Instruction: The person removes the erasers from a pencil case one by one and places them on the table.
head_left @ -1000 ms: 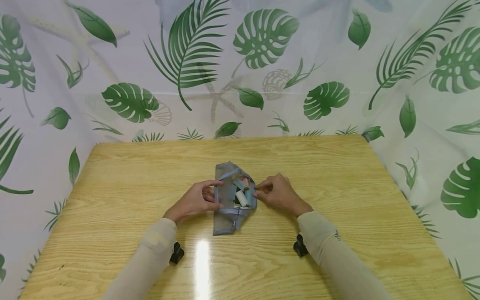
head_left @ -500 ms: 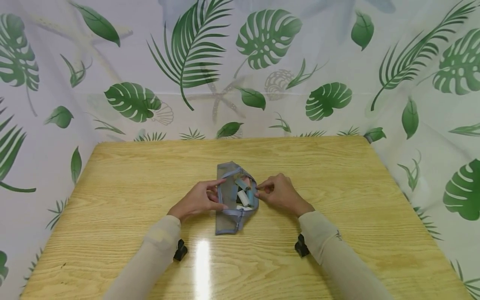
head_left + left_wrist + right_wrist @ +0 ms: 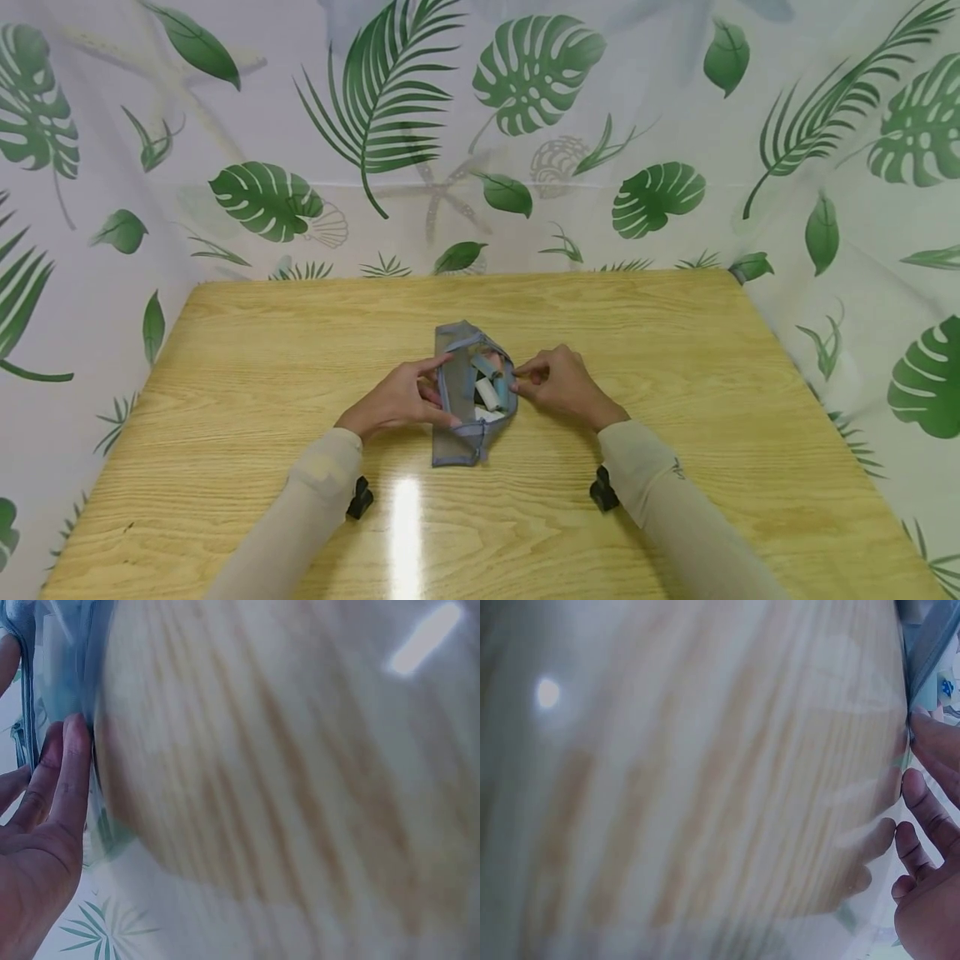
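A grey-blue mesh zip pouch (image 3: 455, 389) stands mid-table with its zipped mouth spread wide. Several small blue, white and pink pieces (image 3: 488, 392) lie inside; their kind is too small to tell. My left hand (image 3: 396, 398) holds the pouch's left side, thumb and index finger spread at the rim. In the left wrist view, other fingers (image 3: 69, 761) rest against the outer wall. My right hand (image 3: 562, 385) pinches the right rim between thumb and index finger. The right wrist view has these fingertips at the pouch edge (image 3: 932, 656), the remaining fingers loosely bent.
The pouch rests on a wood-grain table (image 3: 300, 333). Behind and beside it hang white sheets printed with green leaves (image 3: 525, 75). A black wrist mount (image 3: 361, 497) sits under the left sleeve, another mount (image 3: 603, 490) under the right.
My left thumb has slid slightly toward the near end of the pouch's mouth, widening its spread from the index finger. The right hand keeps its pinch on the rim.
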`<state>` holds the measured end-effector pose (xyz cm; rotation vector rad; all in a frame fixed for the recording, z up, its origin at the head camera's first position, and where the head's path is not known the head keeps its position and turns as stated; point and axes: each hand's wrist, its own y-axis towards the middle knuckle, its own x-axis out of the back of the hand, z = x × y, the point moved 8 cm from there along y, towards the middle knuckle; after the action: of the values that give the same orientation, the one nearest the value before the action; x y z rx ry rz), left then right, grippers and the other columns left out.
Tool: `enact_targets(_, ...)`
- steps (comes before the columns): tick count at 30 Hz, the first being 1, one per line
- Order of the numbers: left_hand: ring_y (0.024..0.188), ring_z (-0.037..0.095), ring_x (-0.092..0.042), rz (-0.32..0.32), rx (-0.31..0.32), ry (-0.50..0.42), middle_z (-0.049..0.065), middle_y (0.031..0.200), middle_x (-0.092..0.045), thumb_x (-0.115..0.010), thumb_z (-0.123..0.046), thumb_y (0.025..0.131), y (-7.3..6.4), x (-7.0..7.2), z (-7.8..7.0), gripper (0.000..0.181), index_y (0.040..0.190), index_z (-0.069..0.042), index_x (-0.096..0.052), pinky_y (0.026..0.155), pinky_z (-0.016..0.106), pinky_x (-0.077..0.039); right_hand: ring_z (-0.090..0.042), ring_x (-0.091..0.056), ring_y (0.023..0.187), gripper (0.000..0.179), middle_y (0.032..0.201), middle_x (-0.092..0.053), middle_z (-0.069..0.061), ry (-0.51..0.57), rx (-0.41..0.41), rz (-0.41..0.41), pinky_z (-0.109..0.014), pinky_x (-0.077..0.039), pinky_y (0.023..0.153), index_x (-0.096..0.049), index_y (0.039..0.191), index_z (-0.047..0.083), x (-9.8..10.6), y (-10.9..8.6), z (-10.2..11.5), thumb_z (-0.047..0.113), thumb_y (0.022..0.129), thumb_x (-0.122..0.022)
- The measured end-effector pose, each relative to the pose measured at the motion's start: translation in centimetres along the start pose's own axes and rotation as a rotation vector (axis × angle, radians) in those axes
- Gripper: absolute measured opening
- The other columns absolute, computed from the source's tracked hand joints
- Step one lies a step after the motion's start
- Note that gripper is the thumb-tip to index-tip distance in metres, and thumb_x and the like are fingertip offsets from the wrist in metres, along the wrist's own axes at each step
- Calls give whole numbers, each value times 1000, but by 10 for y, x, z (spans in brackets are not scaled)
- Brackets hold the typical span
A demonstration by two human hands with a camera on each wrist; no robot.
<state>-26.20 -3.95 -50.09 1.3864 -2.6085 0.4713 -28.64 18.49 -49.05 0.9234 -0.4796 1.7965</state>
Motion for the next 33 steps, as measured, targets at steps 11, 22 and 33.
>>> enact_targets(11, 92, 20, -68, -5, -36, 52, 16, 125, -51, -91, -12, 77, 0, -1, -3, 105, 162, -18, -29, 79, 35, -57, -10, -43, 50, 19, 58, -58, 6, 17, 12, -19, -28, -35, 54, -83, 100, 9, 1, 1, 0, 22, 86, -85)
enact_targets(22, 94, 19, -66, 20, 30, 53, 14, 129, -48, -91, -9, 76, 2, 0, -1, 110, 163, -19, -24, 80, 34, -56, -10, -42, 49, 18, 58, -57, 5, 20, 36, -29, -28, -35, 54, -83, 99, 8, 2, -1, 4, 21, 86, -84)
enact_targets(33, 95, 18, -64, 10, 46, 83, 14, 130, -50, -92, -10, 76, 3, 0, 0, 111, 163, -19, -24, 82, 35, -55, -11, -43, 51, 19, 59, -58, 5, 28, 11, -17, -29, -35, 56, -83, 101, 8, 1, -1, 4, 21, 87, -83)
